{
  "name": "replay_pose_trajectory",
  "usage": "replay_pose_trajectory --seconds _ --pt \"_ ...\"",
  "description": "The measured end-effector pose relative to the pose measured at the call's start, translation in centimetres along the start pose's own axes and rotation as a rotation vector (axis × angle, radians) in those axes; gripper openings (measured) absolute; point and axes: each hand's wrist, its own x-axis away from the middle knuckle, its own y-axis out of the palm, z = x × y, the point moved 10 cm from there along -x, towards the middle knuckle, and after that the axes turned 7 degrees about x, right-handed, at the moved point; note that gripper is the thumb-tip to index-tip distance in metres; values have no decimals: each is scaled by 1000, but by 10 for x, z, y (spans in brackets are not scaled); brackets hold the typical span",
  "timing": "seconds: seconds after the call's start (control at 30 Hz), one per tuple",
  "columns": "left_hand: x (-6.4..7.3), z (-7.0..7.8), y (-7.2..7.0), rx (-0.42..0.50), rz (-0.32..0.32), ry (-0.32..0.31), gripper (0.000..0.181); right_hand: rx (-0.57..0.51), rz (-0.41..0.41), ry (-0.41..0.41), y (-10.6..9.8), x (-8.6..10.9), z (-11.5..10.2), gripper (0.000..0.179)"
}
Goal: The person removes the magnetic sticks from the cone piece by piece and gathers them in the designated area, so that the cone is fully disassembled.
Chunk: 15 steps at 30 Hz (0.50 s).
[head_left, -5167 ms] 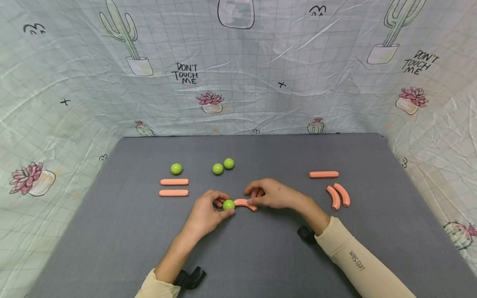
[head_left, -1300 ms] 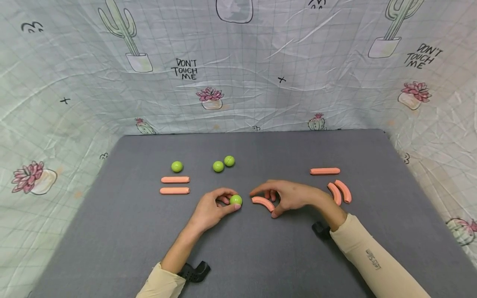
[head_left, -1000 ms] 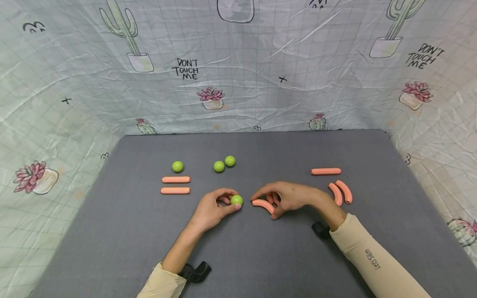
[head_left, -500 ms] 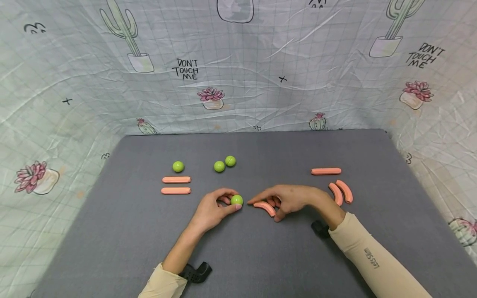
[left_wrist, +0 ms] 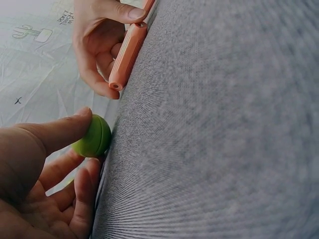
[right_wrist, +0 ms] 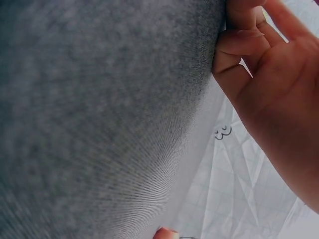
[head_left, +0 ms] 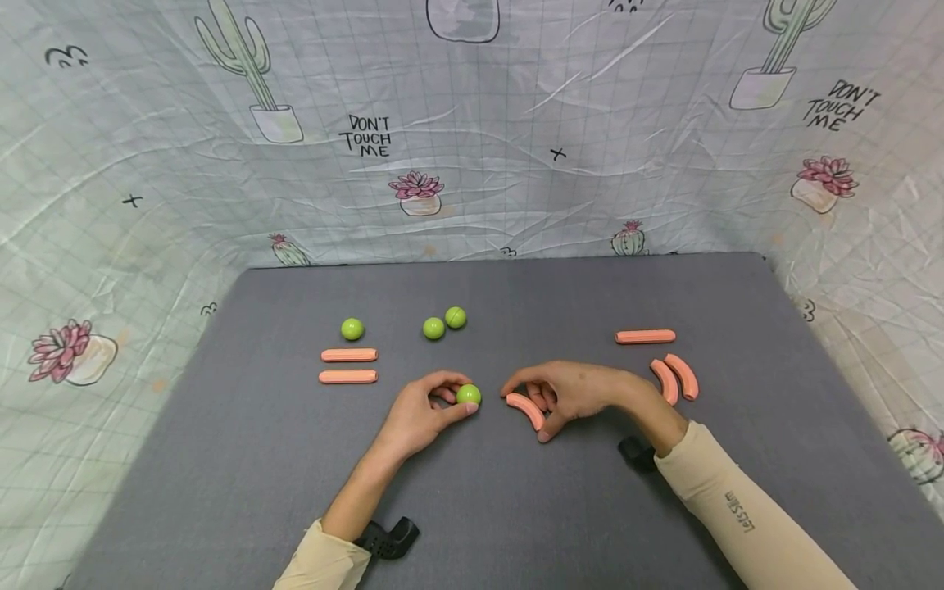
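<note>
Near the middle of the grey table, in the head view, my left hand pinches a green ball between thumb and fingers. The left wrist view shows a seam round this ball, held low by the tabletop. To its right lies a curved, peach-coloured ribbed rod, apart from the ball. My right hand spans that rod, index fingertip at its left end and thumb at its near end. Seen from the left wrist, the rod has small hollows in its ends. In the right wrist view the right hand hides it.
Two straight peach rods lie parallel at the left, below a green ball. Two more green balls sit further back. At the right are a straight rod and two curved ones. A printed cloth encloses the table.
Ball and curved rod were together about five seconds ago; now a gap separates them, both further right. Lately the right index finger drew back to the rod's end, and the rod turned slightly.
</note>
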Motion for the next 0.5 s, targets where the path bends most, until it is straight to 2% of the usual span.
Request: replay_pose_trajectory --seconds 0.5 --pt "0 1 -1 5 -3 7 32 79 101 30 -6 6 0 68"
